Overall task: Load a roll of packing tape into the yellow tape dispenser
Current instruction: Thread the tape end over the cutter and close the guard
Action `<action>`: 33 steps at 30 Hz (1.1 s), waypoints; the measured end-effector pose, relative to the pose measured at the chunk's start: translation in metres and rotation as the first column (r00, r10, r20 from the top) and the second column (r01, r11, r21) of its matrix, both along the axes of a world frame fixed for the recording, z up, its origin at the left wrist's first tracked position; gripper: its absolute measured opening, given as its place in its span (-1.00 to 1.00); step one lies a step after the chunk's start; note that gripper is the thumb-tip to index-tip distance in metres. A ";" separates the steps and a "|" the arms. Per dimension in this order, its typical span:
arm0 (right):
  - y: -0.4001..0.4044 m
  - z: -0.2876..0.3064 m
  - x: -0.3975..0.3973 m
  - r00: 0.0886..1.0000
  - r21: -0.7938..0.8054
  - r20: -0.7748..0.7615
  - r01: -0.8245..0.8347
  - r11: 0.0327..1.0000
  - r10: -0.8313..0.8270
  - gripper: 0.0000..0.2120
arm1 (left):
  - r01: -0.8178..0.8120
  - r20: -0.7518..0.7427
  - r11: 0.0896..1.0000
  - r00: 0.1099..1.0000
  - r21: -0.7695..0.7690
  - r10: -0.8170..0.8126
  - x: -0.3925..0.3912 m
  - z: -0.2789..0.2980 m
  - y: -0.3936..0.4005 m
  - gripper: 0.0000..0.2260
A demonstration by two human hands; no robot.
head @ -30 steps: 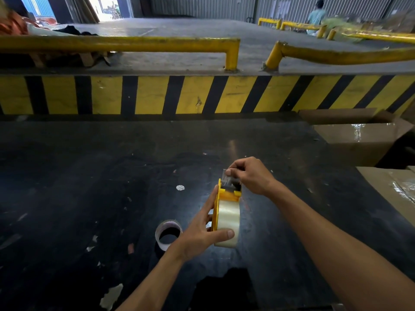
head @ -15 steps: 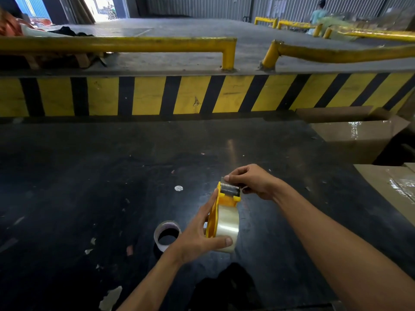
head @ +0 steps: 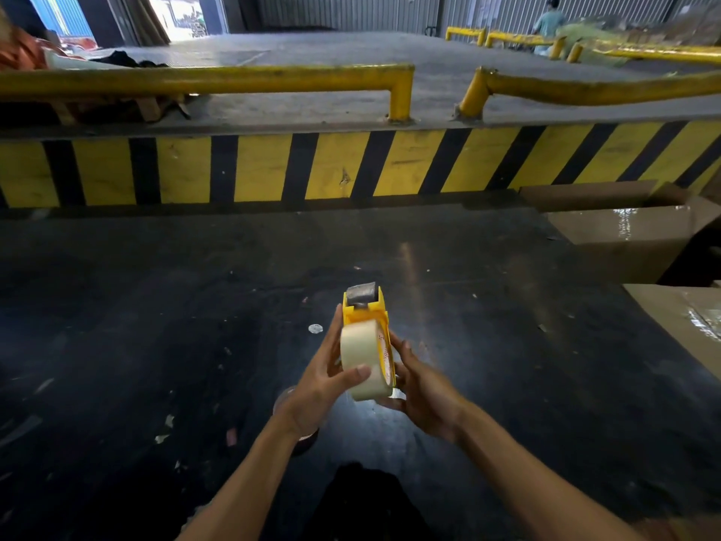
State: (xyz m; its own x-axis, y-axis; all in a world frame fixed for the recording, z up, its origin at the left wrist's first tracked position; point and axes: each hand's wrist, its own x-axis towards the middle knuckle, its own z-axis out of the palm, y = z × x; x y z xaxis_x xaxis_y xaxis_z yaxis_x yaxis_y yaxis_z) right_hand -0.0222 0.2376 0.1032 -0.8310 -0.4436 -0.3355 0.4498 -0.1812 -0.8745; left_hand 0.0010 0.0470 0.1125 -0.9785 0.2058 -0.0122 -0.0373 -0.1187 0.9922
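The yellow tape dispenser (head: 366,311) is held above the dark floor, its grey roller end pointing away from me. A pale roll of packing tape (head: 361,355) sits in it. My left hand (head: 320,384) grips the roll from the left, thumb across its front. My right hand (head: 423,388) cups the dispenser's right side and underside. A second, nearly used-up tape roll (head: 283,398) lies on the floor, mostly hidden behind my left wrist.
A yellow-and-black striped dock edge (head: 351,165) runs across ahead, with yellow rails (head: 234,78) above it. Cardboard boxes (head: 624,232) stand at the right. Paper scraps litter the floor. A person (head: 548,19) stands far off at the back right.
My right hand has left the roller end of the dispenser and dropped to its right side. The dispenser has turned, so the roll now faces me more, and the hands have moved right.
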 end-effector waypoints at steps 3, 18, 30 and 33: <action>0.000 0.005 0.003 0.998 -0.160 0.035 0.059 0.985 -0.054 -0.65 | -0.020 0.059 0.997 0.998 0.074 0.016 -0.001 0.001 -0.004 0.06; -0.010 -0.005 -0.008 0.909 0.148 -0.346 0.297 0.943 -0.232 -0.46 | -0.216 -0.171 0.756 0.975 -0.618 0.139 -0.008 0.029 -0.013 -0.42; -0.031 0.003 0.014 0.740 0.507 -0.672 0.493 0.706 -0.035 -0.31 | -0.267 -0.036 0.813 0.956 -0.517 0.290 -0.023 0.021 0.036 -0.35; -0.027 -0.004 0.015 0.712 0.500 -0.699 0.429 0.752 0.059 -0.29 | -0.297 -0.019 0.871 0.949 -0.390 0.315 -0.023 0.011 0.029 -0.26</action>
State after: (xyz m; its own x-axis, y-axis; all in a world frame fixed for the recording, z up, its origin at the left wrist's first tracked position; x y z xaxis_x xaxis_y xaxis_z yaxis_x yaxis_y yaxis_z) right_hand -0.0072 0.2102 0.0991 -0.9686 -0.1630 0.1880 -0.2434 0.4639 -0.8518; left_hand -0.0221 0.0757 0.1239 -0.9883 -0.1337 -0.0732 -0.1061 0.2579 0.9603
